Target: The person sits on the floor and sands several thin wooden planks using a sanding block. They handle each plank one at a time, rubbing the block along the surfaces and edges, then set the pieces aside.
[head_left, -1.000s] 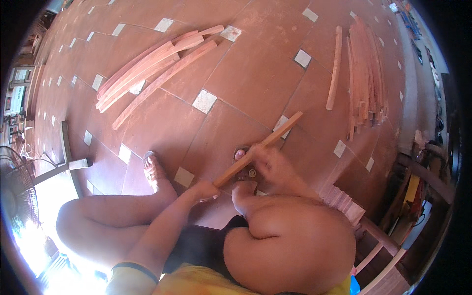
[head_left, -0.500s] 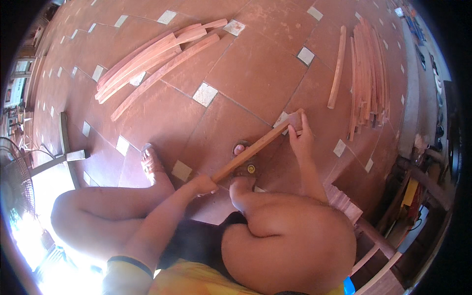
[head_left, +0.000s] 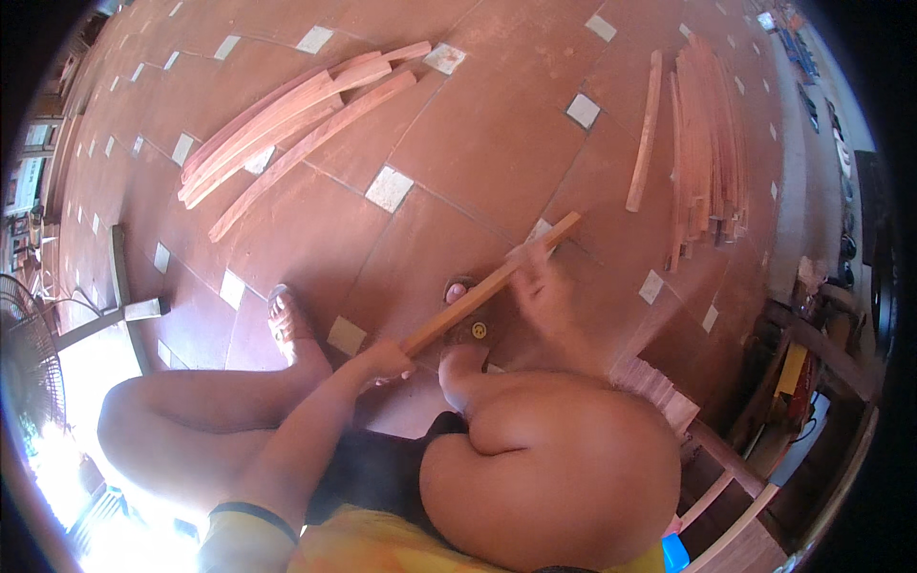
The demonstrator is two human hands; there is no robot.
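Note:
A long, narrow strip of reddish-brown wood (head_left: 468,304) slants up and to the right in front of me, above my sandalled right foot (head_left: 457,289). My left hand (head_left: 384,361) is closed around its near end. Motion smears my right hand (head_left: 537,277), which is beside the strip below its far end. Whether those fingers touch the wood or grip it cannot be made out.
Several curved wooden strips (head_left: 277,129) lie on the tiled floor at the far left. A larger pile (head_left: 707,143) lies at the far right, with one separate strip (head_left: 645,134) beside it. At the left stands a fan (head_left: 29,344); wood blocks (head_left: 659,396) are by my right thigh.
My right hand has left the strip's far end and come down and left along it, now blurred. The left hand keeps hold of the near end.

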